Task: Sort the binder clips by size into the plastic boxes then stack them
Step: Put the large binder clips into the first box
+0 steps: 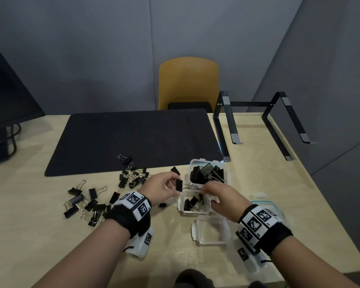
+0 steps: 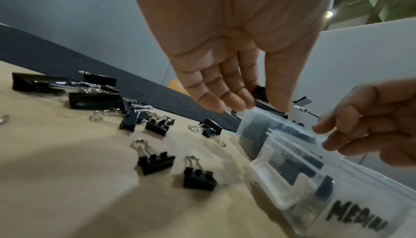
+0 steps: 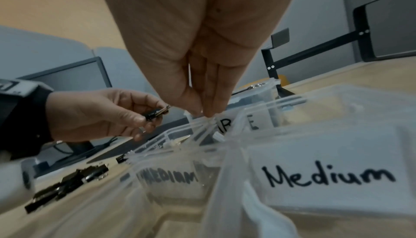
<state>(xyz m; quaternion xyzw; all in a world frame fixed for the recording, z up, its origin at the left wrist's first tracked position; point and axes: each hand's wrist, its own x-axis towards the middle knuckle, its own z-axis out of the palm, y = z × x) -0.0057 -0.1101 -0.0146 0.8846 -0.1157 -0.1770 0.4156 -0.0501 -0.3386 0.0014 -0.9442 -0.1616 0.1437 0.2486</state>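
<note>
A black binder clip (image 1: pixel 179 185) hangs pinched in my left hand (image 1: pixel 173 182), its wire handles pointing right, just above the gap between two clear boxes. In the left wrist view the clip (image 2: pixel 261 90) shows between thumb and fingers. My right hand (image 1: pixel 205 189) pinches the far rim of the box marked "Medium" (image 1: pixel 180 204), which holds several medium clips; in the right wrist view its fingertips (image 3: pixel 208 112) meet on that rim. Behind it, the box marked "Large" (image 1: pixel 192 163) is filled with big clips. Loose clips (image 1: pixel 133 177) of mixed sizes lie scattered at the left (image 1: pixel 83 204).
A clear plastic piece labelled "Medium" (image 1: pixel 211 230) lies in front of the boxes, and a teal-rimmed lid (image 1: pixel 266 204) to the right. A black mat (image 1: pixel 133 140) covers the far table, with a laptop stand (image 1: pixel 258 121) beside it and a monitor (image 1: pixel 4 100) at the left.
</note>
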